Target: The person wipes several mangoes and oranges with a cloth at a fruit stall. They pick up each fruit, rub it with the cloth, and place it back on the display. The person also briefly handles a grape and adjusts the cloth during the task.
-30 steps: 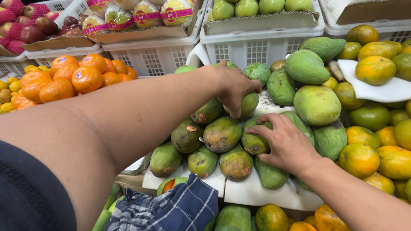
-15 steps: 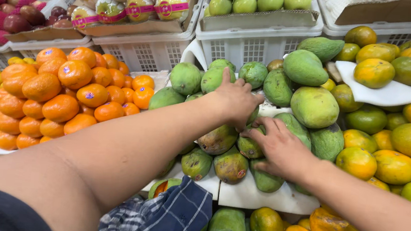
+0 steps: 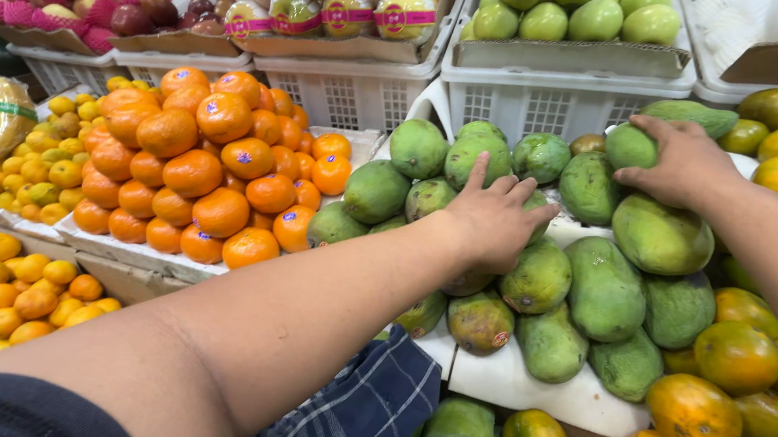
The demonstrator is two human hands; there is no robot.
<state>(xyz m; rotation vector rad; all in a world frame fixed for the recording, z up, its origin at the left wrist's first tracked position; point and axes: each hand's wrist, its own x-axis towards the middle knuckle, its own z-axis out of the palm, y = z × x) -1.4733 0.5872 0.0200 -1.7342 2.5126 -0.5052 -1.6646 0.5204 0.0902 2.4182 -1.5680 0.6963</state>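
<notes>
Meanwhile, left hand [image 3: 493,221] fingers rest spread flat on green mangoes [image 3: 535,278], while right hand [image 3: 684,163] fingers cup a small green mango [image 3: 628,146].

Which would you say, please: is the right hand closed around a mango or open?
Closed: the right hand curls over a green mango atop the pile.

Green mangoes [image 3: 603,289] lay piled on white tray [image 3: 525,386]; oranges [image 3: 213,173] heaped on adjacent tray [image 3: 124,255]; white crates [image 3: 553,96] stood behind, holding green fruit [image 3: 570,17].
</notes>
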